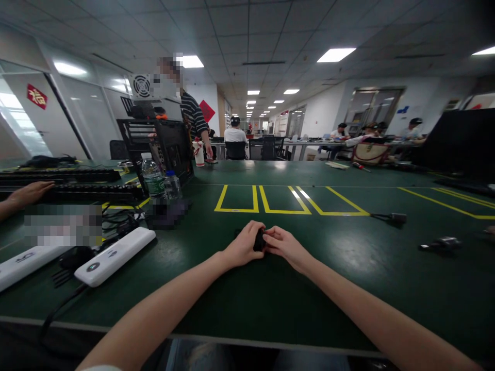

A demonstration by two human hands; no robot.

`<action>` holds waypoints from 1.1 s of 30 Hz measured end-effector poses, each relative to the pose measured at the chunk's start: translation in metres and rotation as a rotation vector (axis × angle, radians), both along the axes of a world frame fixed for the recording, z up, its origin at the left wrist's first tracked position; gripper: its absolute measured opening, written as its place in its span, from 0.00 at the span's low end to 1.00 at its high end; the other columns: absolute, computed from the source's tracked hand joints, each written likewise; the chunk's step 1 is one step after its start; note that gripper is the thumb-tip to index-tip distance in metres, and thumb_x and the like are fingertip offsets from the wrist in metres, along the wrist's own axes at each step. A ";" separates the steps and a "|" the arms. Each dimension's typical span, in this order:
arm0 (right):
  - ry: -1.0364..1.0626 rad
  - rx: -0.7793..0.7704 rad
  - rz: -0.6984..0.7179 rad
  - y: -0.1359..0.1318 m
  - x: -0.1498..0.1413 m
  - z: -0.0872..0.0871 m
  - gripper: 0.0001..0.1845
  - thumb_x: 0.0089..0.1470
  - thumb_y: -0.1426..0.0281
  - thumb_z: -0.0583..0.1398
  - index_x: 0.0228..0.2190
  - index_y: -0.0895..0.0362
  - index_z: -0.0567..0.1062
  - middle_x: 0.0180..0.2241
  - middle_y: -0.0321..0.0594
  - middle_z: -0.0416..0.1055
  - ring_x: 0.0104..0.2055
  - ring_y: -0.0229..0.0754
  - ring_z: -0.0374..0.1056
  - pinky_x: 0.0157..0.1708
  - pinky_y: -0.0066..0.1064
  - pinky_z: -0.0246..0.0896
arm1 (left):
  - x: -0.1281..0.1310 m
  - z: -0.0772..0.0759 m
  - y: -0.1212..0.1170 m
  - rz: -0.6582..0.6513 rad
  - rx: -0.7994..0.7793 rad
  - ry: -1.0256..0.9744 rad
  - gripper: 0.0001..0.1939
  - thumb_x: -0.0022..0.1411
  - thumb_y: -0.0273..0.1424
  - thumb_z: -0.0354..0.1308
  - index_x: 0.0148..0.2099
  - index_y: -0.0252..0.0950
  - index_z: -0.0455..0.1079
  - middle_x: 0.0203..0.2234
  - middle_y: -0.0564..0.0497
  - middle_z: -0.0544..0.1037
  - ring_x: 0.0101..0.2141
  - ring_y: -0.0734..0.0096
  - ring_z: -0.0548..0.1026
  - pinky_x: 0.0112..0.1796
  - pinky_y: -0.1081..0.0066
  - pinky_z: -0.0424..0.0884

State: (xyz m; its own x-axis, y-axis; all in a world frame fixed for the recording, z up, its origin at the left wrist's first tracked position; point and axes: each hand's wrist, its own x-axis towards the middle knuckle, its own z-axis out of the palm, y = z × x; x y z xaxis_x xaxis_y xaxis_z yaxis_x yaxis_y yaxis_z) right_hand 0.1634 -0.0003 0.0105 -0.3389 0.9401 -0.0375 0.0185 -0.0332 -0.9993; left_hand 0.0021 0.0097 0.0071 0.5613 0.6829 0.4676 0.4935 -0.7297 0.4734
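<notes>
Just above the green tabletop, at the middle of the head view, my left hand (244, 245) is wrapped round a small black object (259, 240). Fingers hide most of it, so its exact kind cannot be made out. From the other side, my right hand (285, 246) has its fingertips pinched against the object's right edge. Both forearms reach in from the near edge of the table. Off to the right lie a black and silver cylindrical part (441, 243) and a black plug-like piece with a short lead (393, 218).
Yellow tape outlines (284, 212) mark the table beyond my hands. On the left are a white power strip (116, 255), tangled black cables, a water bottle (152, 178) and an open computer case (174, 149). Another person's hand (33, 196) rests by a keyboard (96, 194). A person stands behind the case.
</notes>
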 end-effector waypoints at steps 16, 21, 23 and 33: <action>-0.202 0.455 0.022 -0.016 -0.005 -0.007 0.13 0.47 0.71 0.55 0.39 0.55 0.63 0.38 0.38 0.66 0.43 0.39 0.64 0.46 0.37 0.59 | -0.013 -0.001 -0.010 0.002 0.190 0.207 0.33 0.52 0.35 0.54 0.56 0.38 0.41 0.51 0.43 0.58 0.51 0.62 0.57 0.50 0.57 0.48; -0.222 0.486 -0.001 -0.015 -0.004 -0.008 0.15 0.47 0.71 0.55 0.40 0.54 0.64 0.39 0.37 0.65 0.44 0.40 0.63 0.47 0.39 0.58 | -0.011 -0.005 -0.007 0.044 0.214 0.195 0.31 0.53 0.33 0.54 0.55 0.37 0.43 0.51 0.42 0.56 0.51 0.61 0.56 0.49 0.57 0.49; -0.183 0.452 0.016 -0.012 -0.004 -0.009 0.16 0.46 0.71 0.56 0.40 0.54 0.63 0.40 0.37 0.65 0.44 0.40 0.63 0.47 0.37 0.59 | -0.010 -0.005 -0.005 0.064 0.207 0.190 0.30 0.53 0.34 0.54 0.54 0.37 0.43 0.50 0.42 0.57 0.51 0.61 0.57 0.49 0.57 0.50; -0.123 0.381 -0.022 0.002 -0.005 -0.011 0.13 0.47 0.67 0.55 0.37 0.56 0.63 0.36 0.37 0.65 0.41 0.38 0.63 0.43 0.35 0.59 | -0.010 -0.002 -0.003 0.052 0.187 0.185 0.32 0.50 0.37 0.55 0.54 0.38 0.44 0.48 0.45 0.59 0.49 0.61 0.58 0.49 0.57 0.50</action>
